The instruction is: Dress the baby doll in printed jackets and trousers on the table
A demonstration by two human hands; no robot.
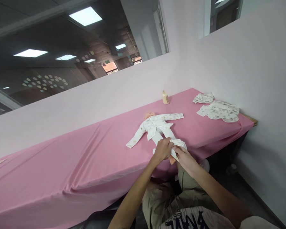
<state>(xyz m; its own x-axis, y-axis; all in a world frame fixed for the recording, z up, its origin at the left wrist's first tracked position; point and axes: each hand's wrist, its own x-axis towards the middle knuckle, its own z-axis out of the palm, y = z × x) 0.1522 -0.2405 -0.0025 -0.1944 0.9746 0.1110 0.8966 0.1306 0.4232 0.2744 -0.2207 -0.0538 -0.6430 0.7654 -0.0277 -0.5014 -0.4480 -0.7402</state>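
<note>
A baby doll (149, 115) lies on its back on the pink-covered table (85, 159), dressed in a white printed top (157, 122) and white trousers (160, 133). Its feet point toward the table's front edge. My left hand (162, 150) is closed around the bunched trouser cuff at the doll's foot. My right hand (184, 158) pinches the same white cloth (179, 143) from the right side. A bare doll foot (172, 160) shows just below my hands.
A small cream bottle (166, 97) stands near the back wall beyond the doll. Folded white printed baby clothes (218, 110) lie at the far right end of the table. A pale partition wall borders the table behind and to the right.
</note>
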